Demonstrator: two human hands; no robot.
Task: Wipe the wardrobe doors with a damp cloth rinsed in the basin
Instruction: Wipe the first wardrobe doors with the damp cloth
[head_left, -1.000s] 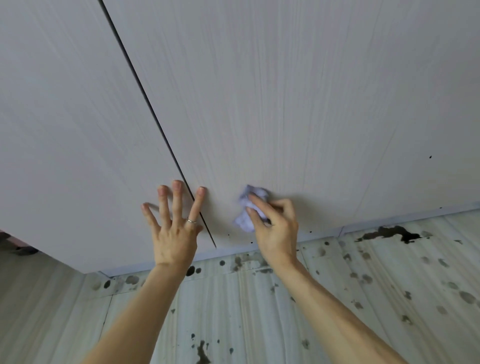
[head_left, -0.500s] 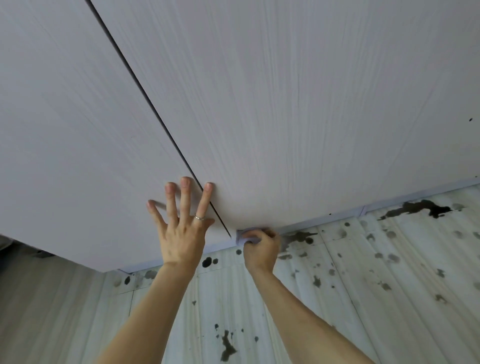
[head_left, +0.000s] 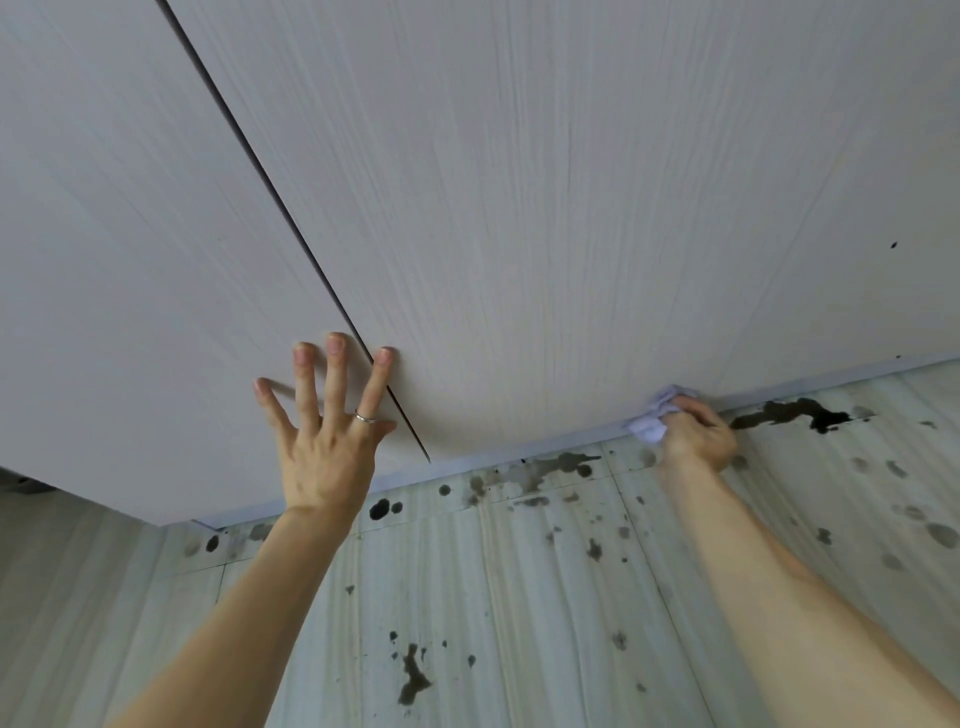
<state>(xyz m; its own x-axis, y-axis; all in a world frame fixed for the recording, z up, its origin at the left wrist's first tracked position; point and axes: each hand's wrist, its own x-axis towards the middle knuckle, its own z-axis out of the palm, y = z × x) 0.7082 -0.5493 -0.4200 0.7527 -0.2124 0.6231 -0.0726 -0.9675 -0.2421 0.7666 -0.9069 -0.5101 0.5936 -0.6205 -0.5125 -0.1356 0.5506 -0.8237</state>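
The right hand (head_left: 698, 434) bunches a crumpled pale lilac cloth (head_left: 655, 415) against the bottom edge of the pale wood-grain wardrobe door (head_left: 571, 208), which probably runs sideways from its curled fingers; the left hand (head_left: 327, 441) braces spread-fingered.

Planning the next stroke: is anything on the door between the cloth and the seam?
Nothing visible low on the right door. The left hand lies flat across the seam, one fingertip on that door, above the path of the cloth.

no readable text, labels, brands, numbers or signs anywhere
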